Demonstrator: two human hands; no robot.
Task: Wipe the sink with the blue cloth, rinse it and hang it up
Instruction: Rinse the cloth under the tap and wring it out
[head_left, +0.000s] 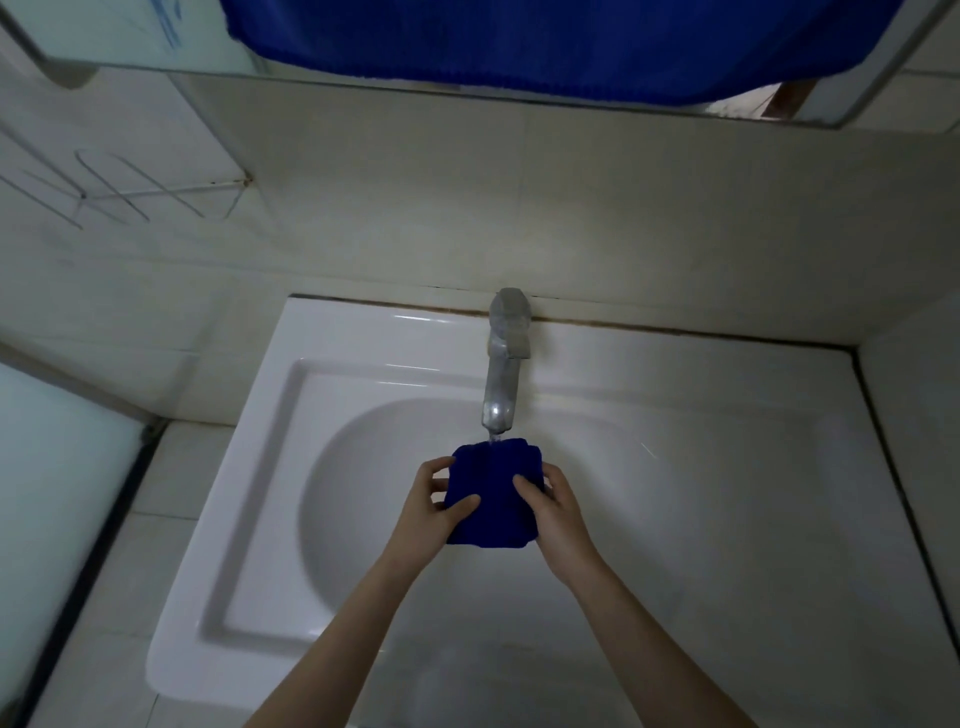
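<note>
Two hands are on the blue cloth (491, 501) here, holding it folded into a chunky wad right over the basin of the white sink (270, 431), just under the spout of the metal tap (503, 374). The left hand (431, 506) grips the left edge, with the thumb lying across the top and the fingers curled round the side. The right hand (556, 514) does the same on the right edge, thumb on top, the other fingers tucked behind where I can't see them. A thin stream of water (492, 439) runs from the spout onto the far edge of the cloth. The tap sits at the back rim of the sink, against the tiled wall. Up on the left wall there's a wire rack (119, 192). Along the top of the view is a big stretch of blue fabric (519, 47), and I can't tell if it's hanging there or reflected in a mirror.
</note>
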